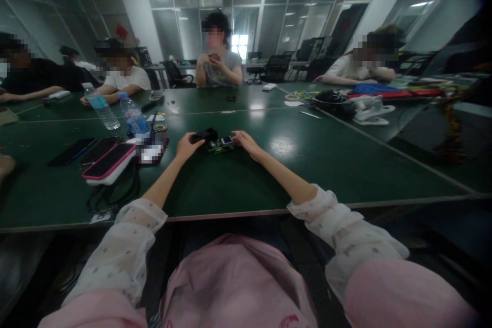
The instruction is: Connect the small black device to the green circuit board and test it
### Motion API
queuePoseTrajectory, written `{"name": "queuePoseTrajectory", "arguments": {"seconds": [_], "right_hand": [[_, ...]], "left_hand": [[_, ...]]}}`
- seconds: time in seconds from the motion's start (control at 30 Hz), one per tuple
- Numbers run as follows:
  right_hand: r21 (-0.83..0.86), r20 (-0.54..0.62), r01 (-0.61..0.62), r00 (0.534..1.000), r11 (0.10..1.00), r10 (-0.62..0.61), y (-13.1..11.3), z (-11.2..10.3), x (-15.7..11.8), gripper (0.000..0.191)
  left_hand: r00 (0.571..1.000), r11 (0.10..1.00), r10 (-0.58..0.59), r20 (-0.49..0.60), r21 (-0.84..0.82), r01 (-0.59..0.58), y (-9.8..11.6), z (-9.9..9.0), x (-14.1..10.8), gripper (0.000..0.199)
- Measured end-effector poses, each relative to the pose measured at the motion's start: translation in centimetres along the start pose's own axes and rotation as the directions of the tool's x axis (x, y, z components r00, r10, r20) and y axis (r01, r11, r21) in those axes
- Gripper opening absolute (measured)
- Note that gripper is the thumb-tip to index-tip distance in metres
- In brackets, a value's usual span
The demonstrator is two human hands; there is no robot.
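Note:
My left hand (186, 147) is closed on the left end of a black plastic case (205, 136), its thumb along the near side. Right beside the case, a green circuit board (218, 148) with a small screen (226, 140) lies at or just above the table. My right hand (248, 144) is at the board's right edge, with fingers stretched toward it and somewhat apart. Whether those fingertips touch the board is too small to tell.
On the green table (269, 179), left of my arm, are a pink-edged phone (109, 160), dark phones, cables and two water bottles (102, 107). Black cables (334, 105) and a white object (372, 111) lie at right. Several people sit around the table.

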State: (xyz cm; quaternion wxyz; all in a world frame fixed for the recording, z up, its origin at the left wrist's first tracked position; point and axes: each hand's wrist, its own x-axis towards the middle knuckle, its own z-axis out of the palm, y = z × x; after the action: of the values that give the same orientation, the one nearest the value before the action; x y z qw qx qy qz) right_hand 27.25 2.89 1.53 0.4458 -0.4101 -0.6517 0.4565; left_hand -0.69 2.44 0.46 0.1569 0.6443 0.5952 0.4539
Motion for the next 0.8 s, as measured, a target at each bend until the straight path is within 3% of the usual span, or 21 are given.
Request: {"name": "queuePoseTrajectory", "arguments": {"seconds": [0.2,0.5,0.8], "right_hand": [[-0.042,0.006,0.038,0.999,0.998,-0.037,-0.1,0.2,-0.1,0.049],[-0.298,0.136,0.294,0.955,0.908,-0.265,-0.7,0.5,-0.9,0.050],[-0.303,0.185,0.338,0.938,0.891,-0.293,-0.1,0.5,-0.6,0.048]], "left_hand": [[1.000,0.984,0.004,0.028,0.180,-0.009,1.0,-0.2,-0.7,0.058],[0.998,0.971,0.038,0.051,0.233,-0.049,1.2,-0.1,-0.7,0.054],[0.997,0.970,0.055,0.062,0.235,-0.068,1.1,0.0,-0.6,0.053]]}}
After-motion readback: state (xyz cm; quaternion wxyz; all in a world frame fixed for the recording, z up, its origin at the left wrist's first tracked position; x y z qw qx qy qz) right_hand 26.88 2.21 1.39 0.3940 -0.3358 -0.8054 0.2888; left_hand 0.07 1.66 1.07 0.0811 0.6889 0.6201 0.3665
